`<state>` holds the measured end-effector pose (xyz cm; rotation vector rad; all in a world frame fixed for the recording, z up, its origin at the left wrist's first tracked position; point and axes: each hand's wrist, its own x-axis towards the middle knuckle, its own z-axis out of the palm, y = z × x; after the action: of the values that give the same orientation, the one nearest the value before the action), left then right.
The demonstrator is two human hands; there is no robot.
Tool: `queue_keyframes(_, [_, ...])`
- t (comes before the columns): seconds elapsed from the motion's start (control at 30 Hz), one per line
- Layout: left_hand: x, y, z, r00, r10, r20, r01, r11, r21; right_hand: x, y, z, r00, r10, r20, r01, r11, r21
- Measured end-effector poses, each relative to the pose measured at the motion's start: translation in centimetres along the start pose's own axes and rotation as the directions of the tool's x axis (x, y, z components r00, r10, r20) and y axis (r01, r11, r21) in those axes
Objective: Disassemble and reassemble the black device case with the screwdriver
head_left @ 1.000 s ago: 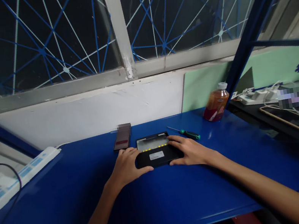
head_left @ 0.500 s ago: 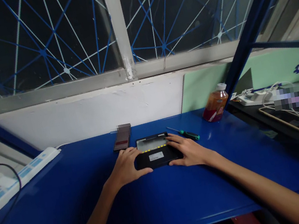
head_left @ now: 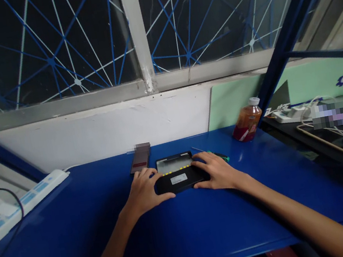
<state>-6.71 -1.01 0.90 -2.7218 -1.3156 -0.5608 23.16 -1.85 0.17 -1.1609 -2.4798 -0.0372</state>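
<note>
A flat black case (head_left: 184, 184) with a white label and a yellow-marked clear window lies on the blue table (head_left: 189, 231). My left hand (head_left: 145, 189) grips its left edge, thumb at the near corner and fingers along the far side. On the opposite edge, my right hand (head_left: 215, 170) holds it the same way. Just beyond my left hand is a dark phone-like slab (head_left: 140, 158). A green and black screwdriver (head_left: 223, 156) is partly hidden behind my right hand.
A drink bottle (head_left: 247, 120) stands at the back right. A white power strip (head_left: 25, 205) with a black cable lies at the left. On the dark surface at right are a phone (head_left: 332, 137) and white cables. Blue frame posts rise on both sides.
The fingers of my right hand have shifted slightly up and cover more of the screwdriver. My left fingers have risen a little; the case has hardly moved.
</note>
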Motion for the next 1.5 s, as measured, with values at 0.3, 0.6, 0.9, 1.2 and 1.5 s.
queue_keyframes(0.3, [-0.1, -0.3, 0.5, 1.0, 0.01, 0.019, -0.01, 1.0, -0.012, 0.4, -0.2, 0.3, 0.998, -0.051, 0.029, 0.05, 0.998, 0.028])
queue_keyframes(0.6, [-0.2, -0.7, 0.0, 0.996, -0.031, 0.08, 0.042, 0.989, -0.139, 0.1, 0.3, 0.4, 0.998, -0.048, 0.032, 0.043, 0.992, 0.122])
queue_keyframes(0.9, [-0.1, -0.7, -0.9, 0.992, -0.022, 0.123, 0.036, 0.993, -0.116, 0.0, 0.5, 0.7, 0.998, -0.052, 0.02, 0.049, 0.994, 0.093])
queue_keyframes(1.2, [-0.2, -0.8, -2.4, 0.971, -0.003, 0.238, 0.047, 0.982, -0.181, 0.2, 0.5, -0.1, 0.995, -0.102, -0.002, 0.102, 0.985, 0.139])
queue_keyframes(1.5, [-0.1, -1.3, -3.6, 0.991, -0.042, 0.127, 0.085, 0.931, -0.354, 0.4, 0.2, -2.1, 0.999, 0.013, -0.043, 0.005, 0.92, 0.392])
